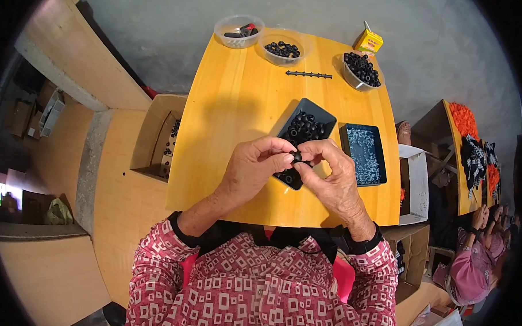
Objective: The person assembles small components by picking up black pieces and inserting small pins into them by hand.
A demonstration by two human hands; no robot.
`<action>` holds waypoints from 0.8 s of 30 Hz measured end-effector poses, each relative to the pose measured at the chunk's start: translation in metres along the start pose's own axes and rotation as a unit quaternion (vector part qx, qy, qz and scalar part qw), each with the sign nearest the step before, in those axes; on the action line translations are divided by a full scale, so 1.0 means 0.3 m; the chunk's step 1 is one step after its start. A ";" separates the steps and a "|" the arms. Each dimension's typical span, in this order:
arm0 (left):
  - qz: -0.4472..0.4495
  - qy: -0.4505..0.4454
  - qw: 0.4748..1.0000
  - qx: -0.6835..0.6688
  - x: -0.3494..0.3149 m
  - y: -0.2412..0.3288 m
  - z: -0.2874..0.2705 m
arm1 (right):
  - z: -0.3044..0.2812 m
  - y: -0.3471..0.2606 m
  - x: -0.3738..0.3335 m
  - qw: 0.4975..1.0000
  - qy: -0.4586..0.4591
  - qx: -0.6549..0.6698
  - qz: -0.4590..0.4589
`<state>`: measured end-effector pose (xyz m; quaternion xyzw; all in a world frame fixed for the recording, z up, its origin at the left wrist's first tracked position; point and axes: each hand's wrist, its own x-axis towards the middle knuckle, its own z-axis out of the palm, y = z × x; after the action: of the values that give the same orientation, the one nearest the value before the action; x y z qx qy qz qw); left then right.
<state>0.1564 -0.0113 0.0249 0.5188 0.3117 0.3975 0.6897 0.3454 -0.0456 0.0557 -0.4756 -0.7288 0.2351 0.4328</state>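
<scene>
Above the near part of the yellow table (214, 184), my left hand (246, 165) and my right hand (338, 177) meet fingertip to fingertip. Both are closed in a pinch on a small round black piece (297, 157); the fingers hide part of it. Directly beneath is a dark tray (323, 111), set aslant, with many similar black pieces (306, 127) in it. To the right of my right hand lies a second dark tray (346, 144), holding many tiny pale bits (365, 155) too small to name.
Along the far edge stand a clear bowl (239, 43) with black and red parts, and two more bowls (282, 61) (364, 85) of black pieces. A ridged black rod (309, 75) and a yellow box (369, 42) are nearby. Cartons (153, 133) flank the table. Another person (470, 262) sits far right.
</scene>
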 end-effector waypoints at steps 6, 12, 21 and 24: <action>0.040 0.010 0.999 -0.015 -0.009 0.006 0.042 | 0.012 0.009 -0.032 0.997 0.038 0.046 0.044; 0.017 0.004 0.998 -0.052 -0.030 0.014 0.062 | 0.021 0.005 -0.091 0.977 0.070 0.179 0.094; 0.320 0.032 0.867 0.382 -0.078 0.036 0.101 | -0.004 -0.025 -0.145 0.966 0.063 0.227 0.105; 0.317 0.029 0.880 0.351 -0.103 0.034 0.117 | -0.016 -0.041 -0.160 0.961 0.048 0.239 0.130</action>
<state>0.1687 -0.0531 0.0446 0.7865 0.2694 0.4740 0.2900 0.3518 -0.0945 0.0480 -0.4593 -0.5619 0.4334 0.5343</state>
